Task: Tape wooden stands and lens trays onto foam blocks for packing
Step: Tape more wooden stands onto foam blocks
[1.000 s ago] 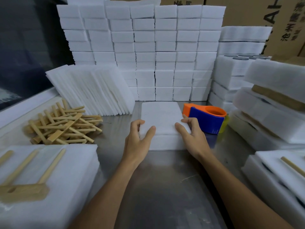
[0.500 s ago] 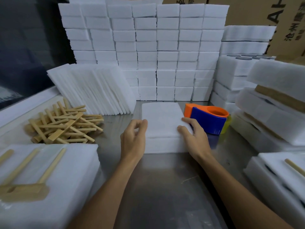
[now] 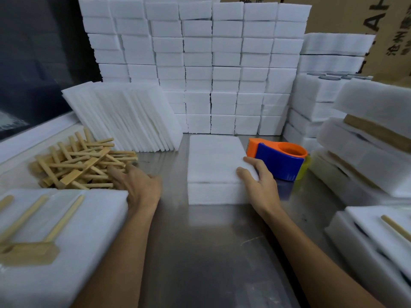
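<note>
A white foam block (image 3: 213, 165) lies flat in the middle of the steel table, with a thin foam sheet on top. My right hand (image 3: 259, 185) rests on its near right corner, fingers spread over the top. My left hand (image 3: 138, 185) is blurred at the right edge of a pile of wooden stands (image 3: 80, 163), fingers stretched toward the sticks; whether it grips one is unclear. An orange and blue tape dispenser (image 3: 279, 161) sits just right of the block.
A wall of stacked foam blocks (image 3: 222, 70) fills the back, with leaning foam sheets (image 3: 124, 116) at its left. Finished foam packs with taped wooden stands lie at near left (image 3: 73, 236) and right (image 3: 378, 236). Stacked packs (image 3: 367, 138) stand at the right.
My left hand left the foam block and swung left to the pile of wooden stands. My right hand stayed on the block's near right corner.
</note>
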A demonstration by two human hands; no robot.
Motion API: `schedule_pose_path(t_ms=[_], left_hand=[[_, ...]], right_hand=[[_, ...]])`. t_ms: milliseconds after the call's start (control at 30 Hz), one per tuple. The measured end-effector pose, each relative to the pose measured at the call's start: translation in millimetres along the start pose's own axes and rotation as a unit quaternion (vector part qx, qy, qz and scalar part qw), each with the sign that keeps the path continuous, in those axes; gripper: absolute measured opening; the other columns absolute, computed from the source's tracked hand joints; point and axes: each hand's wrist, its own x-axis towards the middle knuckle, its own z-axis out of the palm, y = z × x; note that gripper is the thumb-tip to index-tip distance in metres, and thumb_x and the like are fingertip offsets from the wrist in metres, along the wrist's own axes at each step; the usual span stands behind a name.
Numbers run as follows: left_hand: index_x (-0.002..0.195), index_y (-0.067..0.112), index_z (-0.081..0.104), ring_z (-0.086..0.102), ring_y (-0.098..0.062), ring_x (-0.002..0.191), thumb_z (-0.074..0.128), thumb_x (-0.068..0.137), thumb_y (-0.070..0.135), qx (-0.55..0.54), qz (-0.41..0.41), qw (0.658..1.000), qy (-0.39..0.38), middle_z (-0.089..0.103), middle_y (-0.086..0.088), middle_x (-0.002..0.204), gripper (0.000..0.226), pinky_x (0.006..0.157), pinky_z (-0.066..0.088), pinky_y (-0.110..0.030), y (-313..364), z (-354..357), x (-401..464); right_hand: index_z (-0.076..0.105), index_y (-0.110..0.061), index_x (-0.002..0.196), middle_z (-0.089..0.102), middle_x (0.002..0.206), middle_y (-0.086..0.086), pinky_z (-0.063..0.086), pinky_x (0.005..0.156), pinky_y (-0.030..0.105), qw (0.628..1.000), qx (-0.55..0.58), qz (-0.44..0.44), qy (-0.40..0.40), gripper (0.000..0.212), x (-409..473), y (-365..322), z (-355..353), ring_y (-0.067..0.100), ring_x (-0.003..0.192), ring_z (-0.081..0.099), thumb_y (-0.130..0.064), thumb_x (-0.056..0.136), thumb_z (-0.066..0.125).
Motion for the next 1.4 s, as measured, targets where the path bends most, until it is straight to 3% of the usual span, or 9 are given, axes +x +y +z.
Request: schedule_pose_path(t_ms=[433,700,833,900,967,1067,1133,1267,1400], left_hand=[[0.102,-0.006,0.07,0.06,-0.045,0.097,0.051,0.086,-0.01,-0.105,0.14,0.978,0.11,0.067,-0.028,0.102,0.025,0.083,0.038,-0.044,14.6,-13.6,-9.0],[0.102,0.006,0.07,0.062,-0.037,0.093,0.048,0.094,0.0,-0.009,0.168,0.986,-0.01,0.068,-0.016,0.1,0.024,0.067,0.039,-0.036,25.4,-7.1,-27.5],[0.102,0.005,0.069,0.059,-0.039,0.092,0.056,0.091,0.006,0.006,0.249,0.964,0.093,0.063,-0.017,0.105,0.017,0.074,0.035,-0.041,38.0,-17.4,-29.9],[0.11,0.007,0.067,0.051,-0.039,0.114,0.062,0.083,0.011,0.072,0.205,0.967,0.133,0.057,-0.021,0.123,0.027,0.092,0.03,-0.049,32.3,-22.3,-19.1],[0.127,0.009,0.057,0.022,-0.041,0.143,0.063,0.085,0.022,0.141,0.103,0.982,0.077,0.032,-0.026,0.151,0.045,0.111,0.015,-0.059,25.2,-23.7,-11.4],[0.148,0.005,0.033,-0.01,-0.04,0.149,0.052,0.093,0.043,0.124,-0.003,0.992,-0.02,0.0,-0.027,0.161,0.069,0.115,0.0,-0.065,21.8,-18.1,-4.8],[0.149,-0.001,0.028,-0.007,-0.038,0.149,0.047,0.096,0.045,0.069,-0.03,0.996,-0.037,0.002,-0.028,0.16,0.073,0.116,0.008,-0.059,19.7,-15.8,-1.4],[0.122,-0.009,0.057,0.029,-0.041,0.132,0.04,0.1,0.04,0.037,-0.014,0.999,0.025,0.035,-0.03,0.142,0.057,0.108,0.025,-0.051,14.3,-15.5,0.3],[0.116,-0.007,0.06,0.027,-0.044,0.135,0.048,0.098,0.018,-0.011,-0.022,0.999,0.039,0.013,-0.027,0.156,0.033,0.111,0.024,-0.048,17.3,-17.6,-3.3]], right_hand=[[0.056,-0.041,0.122,0.048,0.113,-0.032,0.037,0.078,0.012,1.0,0.023,-0.003,0.0,0.041,-1.6,-2.0,1.1,-0.008,0.104,0.047,-0.047,0.081,0.061],[0.055,-0.043,0.119,0.048,0.111,-0.032,0.037,0.079,0.012,1.0,0.021,-0.012,0.0,0.03,0.2,2.6,1.1,-0.007,0.104,0.047,-0.036,0.091,0.065],[0.056,-0.043,0.118,0.049,0.112,-0.031,0.038,0.079,0.012,1.0,0.022,-0.016,0.004,0.029,0.6,3.6,0.9,-0.006,0.105,0.047,-0.035,0.092,0.065],[0.055,-0.044,0.118,0.048,0.112,-0.033,0.037,0.079,0.012,1.0,0.023,-0.015,0.003,0.029,0.8,3.7,1.1,-0.007,0.104,0.047,-0.035,0.092,0.065],[0.055,-0.044,0.119,0.046,0.112,-0.034,0.037,0.079,0.012,1.0,0.023,-0.011,0.002,0.03,0.8,3.7,1.5,-0.007,0.104,0.046,-0.035,0.092,0.065],[0.057,-0.04,0.122,0.051,0.116,-0.027,0.037,0.079,0.011,1.0,0.023,-0.009,0.004,0.032,1.7,4.8,0.9,-0.006,0.106,0.047,-0.035,0.092,0.065],[0.057,-0.038,0.125,0.051,0.117,-0.026,0.037,0.078,0.012,1.0,0.022,-0.006,0.002,0.034,2.1,4.7,1.0,-0.005,0.107,0.047,-0.036,0.092,0.065],[0.056,-0.04,0.122,0.047,0.113,-0.034,0.036,0.077,0.011,1.0,0.023,-0.005,0.004,0.032,2.2,3.8,1.8,-0.008,0.105,0.047,-0.035,0.092,0.065],[0.057,-0.039,0.124,0.048,0.111,-0.033,0.037,0.076,0.011,1.0,0.021,-0.008,0.005,0.033,1.4,3.2,0.6,-0.008,0.104,0.047,-0.034,0.093,0.065]])
